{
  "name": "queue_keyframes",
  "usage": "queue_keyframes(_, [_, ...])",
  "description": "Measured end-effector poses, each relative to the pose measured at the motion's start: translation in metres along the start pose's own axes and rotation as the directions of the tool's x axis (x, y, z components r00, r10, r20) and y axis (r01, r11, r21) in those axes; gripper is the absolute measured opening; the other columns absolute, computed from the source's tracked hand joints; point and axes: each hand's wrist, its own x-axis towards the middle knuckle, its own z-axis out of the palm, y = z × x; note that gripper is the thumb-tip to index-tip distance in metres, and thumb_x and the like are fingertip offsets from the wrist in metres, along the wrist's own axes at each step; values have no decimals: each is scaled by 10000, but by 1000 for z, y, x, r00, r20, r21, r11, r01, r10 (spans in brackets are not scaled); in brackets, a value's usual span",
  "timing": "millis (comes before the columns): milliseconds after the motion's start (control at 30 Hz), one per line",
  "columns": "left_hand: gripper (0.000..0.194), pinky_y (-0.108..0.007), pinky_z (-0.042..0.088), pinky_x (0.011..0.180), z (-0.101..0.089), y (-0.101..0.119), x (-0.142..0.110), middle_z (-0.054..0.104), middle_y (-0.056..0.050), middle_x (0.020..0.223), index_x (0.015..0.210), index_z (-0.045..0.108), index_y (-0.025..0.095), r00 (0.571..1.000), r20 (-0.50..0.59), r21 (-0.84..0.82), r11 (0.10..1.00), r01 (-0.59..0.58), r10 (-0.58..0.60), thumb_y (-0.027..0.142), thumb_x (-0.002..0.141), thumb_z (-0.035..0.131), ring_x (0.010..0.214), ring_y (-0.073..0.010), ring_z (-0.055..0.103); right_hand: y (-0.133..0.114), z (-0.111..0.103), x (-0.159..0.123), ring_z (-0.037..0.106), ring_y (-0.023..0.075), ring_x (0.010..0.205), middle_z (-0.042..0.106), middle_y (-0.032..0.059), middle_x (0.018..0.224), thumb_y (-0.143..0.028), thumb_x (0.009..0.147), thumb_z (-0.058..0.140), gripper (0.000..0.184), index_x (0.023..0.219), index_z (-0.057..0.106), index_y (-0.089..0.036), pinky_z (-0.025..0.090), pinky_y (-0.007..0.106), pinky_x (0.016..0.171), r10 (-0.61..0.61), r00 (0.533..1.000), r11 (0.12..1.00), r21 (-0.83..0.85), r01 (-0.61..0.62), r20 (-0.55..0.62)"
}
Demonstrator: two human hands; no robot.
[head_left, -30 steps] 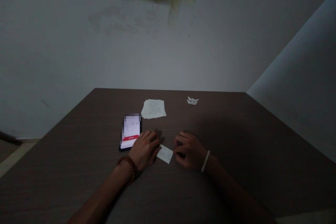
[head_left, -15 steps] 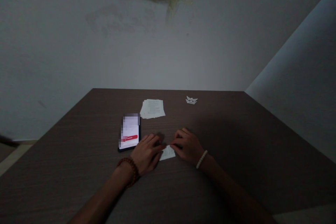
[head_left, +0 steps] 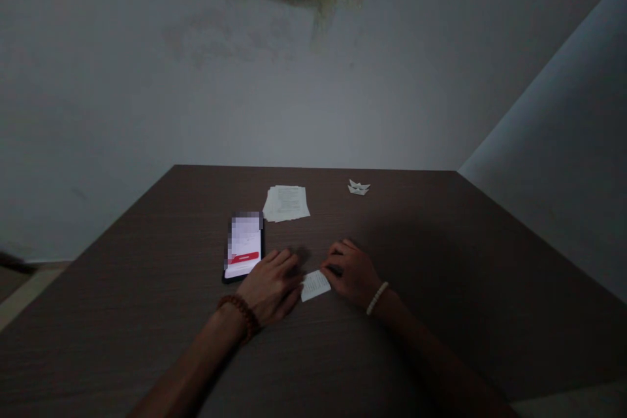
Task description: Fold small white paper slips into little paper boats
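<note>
A small white printed paper slip (head_left: pixel 315 285) lies on the dark wooden table (head_left: pixel 441 274) between my hands. My left hand (head_left: pixel 272 285), with a brown bead bracelet on the wrist, lies flat with fingers stretched out, pressing the slip's left end. My right hand (head_left: pixel 353 271), with a white bead bracelet, has its fingers curled and pinches the slip's right edge against the table.
A lit phone (head_left: pixel 243 246) lies just left of my left hand. Farther back sit a small stack of printed papers (head_left: pixel 287 202) and a folded paper boat (head_left: pixel 359 187). Grey walls border the table's far and right sides.
The slip has turned from a slanted position to lie closer between my hands. My right hand moved slightly left and up onto its edge. My left hand barely shifted.
</note>
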Motion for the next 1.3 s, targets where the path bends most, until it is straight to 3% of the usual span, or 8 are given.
queue_keyframes(333, [196,-370,399,731,-1,-1,-3,543,-80,875,720,649,175,1000,0,-50,999,3,-3,205,830,490,857,-226,453,1,2,1,508,176,831,602,41,840,-199,816,629,61,788,682,-187,415,288,735,20,1000,1000,-1,-20,-18])
queue_keyframes(600, [182,-384,408,745,3,-2,-3,548,-83,871,710,636,172,1000,-1,-51,999,-6,6,207,822,497,867,-233,456,-10,6,5,499,193,852,577,43,840,-195,782,632,14,785,643,-187,410,315,778,91,994,995,-34,-94,-65])
queue_keyframes(900, [185,-371,418,746,5,1,-1,539,-86,855,690,623,157,1000,-25,-24,1000,-3,3,198,815,493,842,-219,457,-34,20,9,480,226,926,561,50,885,-347,721,715,202,820,614,-202,396,351,824,181,980,981,-59,-186,-87])
queue_keyframes(1300, [204,-361,418,708,6,-3,-3,534,-81,832,683,629,160,999,-36,-42,999,-10,8,201,822,486,832,-220,450,-5,4,1,513,203,843,598,40,834,-253,758,672,50,755,654,-206,410,339,821,230,961,971,-26,-237,-150])
